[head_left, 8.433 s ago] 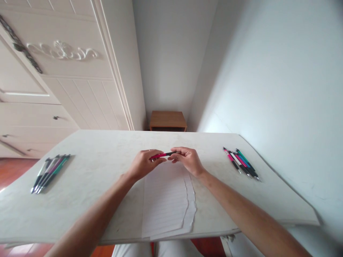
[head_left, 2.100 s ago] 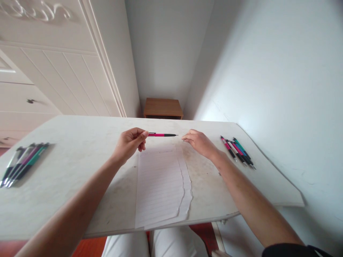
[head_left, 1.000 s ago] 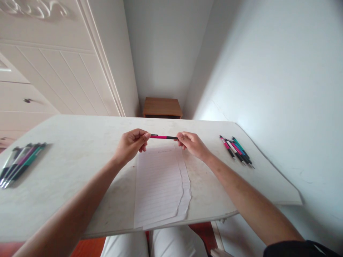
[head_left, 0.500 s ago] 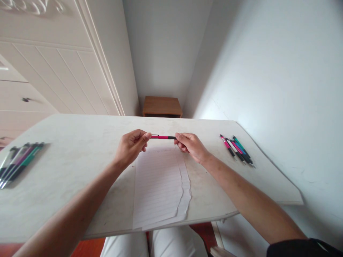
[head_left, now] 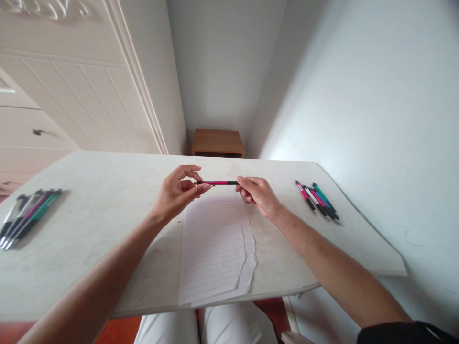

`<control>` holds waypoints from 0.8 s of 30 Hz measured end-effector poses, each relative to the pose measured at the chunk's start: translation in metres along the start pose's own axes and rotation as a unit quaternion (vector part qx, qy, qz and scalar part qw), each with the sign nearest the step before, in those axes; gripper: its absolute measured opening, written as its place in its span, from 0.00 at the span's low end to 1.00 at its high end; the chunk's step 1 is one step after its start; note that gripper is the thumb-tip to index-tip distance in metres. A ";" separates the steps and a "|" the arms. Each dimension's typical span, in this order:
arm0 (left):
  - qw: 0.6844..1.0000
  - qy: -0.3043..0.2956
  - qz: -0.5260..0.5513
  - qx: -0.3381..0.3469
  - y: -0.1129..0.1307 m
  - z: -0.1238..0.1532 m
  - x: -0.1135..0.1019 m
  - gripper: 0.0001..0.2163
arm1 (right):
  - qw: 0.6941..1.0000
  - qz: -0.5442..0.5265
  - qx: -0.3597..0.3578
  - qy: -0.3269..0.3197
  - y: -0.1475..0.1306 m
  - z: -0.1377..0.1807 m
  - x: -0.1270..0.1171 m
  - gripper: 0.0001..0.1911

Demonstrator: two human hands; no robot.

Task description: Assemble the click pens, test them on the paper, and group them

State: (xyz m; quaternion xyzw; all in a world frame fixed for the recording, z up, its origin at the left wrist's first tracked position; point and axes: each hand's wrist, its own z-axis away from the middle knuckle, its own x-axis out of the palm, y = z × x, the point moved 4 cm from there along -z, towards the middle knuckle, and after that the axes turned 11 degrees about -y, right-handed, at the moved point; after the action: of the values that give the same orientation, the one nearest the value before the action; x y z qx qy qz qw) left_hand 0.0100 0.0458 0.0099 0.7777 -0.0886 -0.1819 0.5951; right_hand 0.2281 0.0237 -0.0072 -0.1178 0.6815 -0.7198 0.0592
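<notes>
A pink pen [head_left: 219, 183] with a black grip is level above the top of the lined paper [head_left: 211, 248]. My right hand [head_left: 257, 193] is closed, pinching the black grip end; the tip is hidden in its fingers. At the other end, my left hand [head_left: 179, 188] holds the pen loosely, thumb along its near side and a curled finger behind it. The index and middle fingers of that hand are lifted off. The black clip shows on the pen's near side, by the thumb.
Several pens [head_left: 321, 203] in pink, white, blue and green lie at the right of the white table [head_left: 118, 186]. Another group of pens [head_left: 28, 217] lies at the far left. A wall [head_left: 376, 134] borders the right side; a wooden stand [head_left: 218, 141] is beyond the far edge.
My left fingers have loosened and spread from their pinch. The pen has turned, its clip going from the far side to the near side. My right hand keeps its grip.
</notes>
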 end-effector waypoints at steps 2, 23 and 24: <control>1.000 -0.013 -0.010 -0.004 -0.001 -0.001 0.001 0.22 | 1.000 -0.002 0.001 -0.002 0.000 -0.001 -0.001 0.24; 0.998 -0.041 -0.048 -0.028 -0.007 -0.002 0.001 0.19 | 1.000 -0.008 -0.009 -0.001 0.001 0.000 -0.002 0.23; 0.996 -0.046 -0.064 -0.028 -0.007 -0.002 0.001 0.17 | 1.000 -0.007 -0.007 -0.001 0.001 0.000 -0.002 0.23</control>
State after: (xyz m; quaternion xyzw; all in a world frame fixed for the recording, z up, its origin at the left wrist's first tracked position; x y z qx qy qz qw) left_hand 0.0115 0.0488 0.0036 0.7557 -0.0609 -0.2577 0.5990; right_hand 0.2298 0.0241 -0.0083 -0.1234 0.6859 -0.7152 0.0539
